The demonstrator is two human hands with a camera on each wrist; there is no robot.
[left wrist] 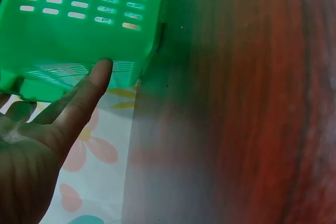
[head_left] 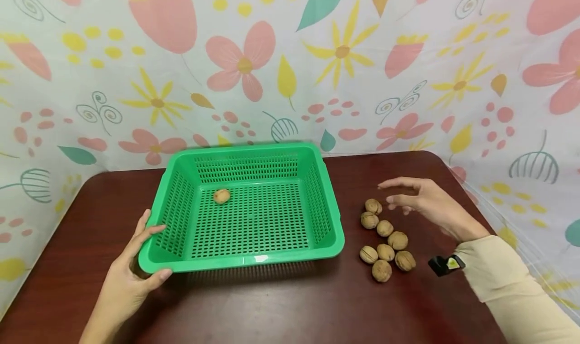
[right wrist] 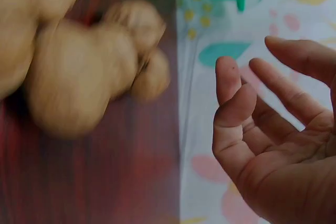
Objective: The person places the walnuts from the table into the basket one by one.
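Observation:
A green plastic basket [head_left: 248, 263] with slotted walls and floor stands at the middle left of the dark table. One walnut [head_left: 221, 196] lies inside, toward the back left. My left hand [head_left: 129, 263] holds the basket's front left corner, a finger over the rim and the thumb against the front; in the left wrist view a digit touches the basket's wall [left wrist: 79, 35]. Several walnuts [head_left: 385, 228] form a loose group right of the basket. Just right of and above them hovers my right hand [head_left: 423, 200], fingers loosely bent and holding nothing, also seen palm-side in the right wrist view.
The dark reddish-brown table [head_left: 290, 308] is bordered at the back and sides by a white floral cloth [head_left: 290, 72]. A black strap piece [head_left: 446, 265] sits at the right sleeve's cuff, close to the walnuts.

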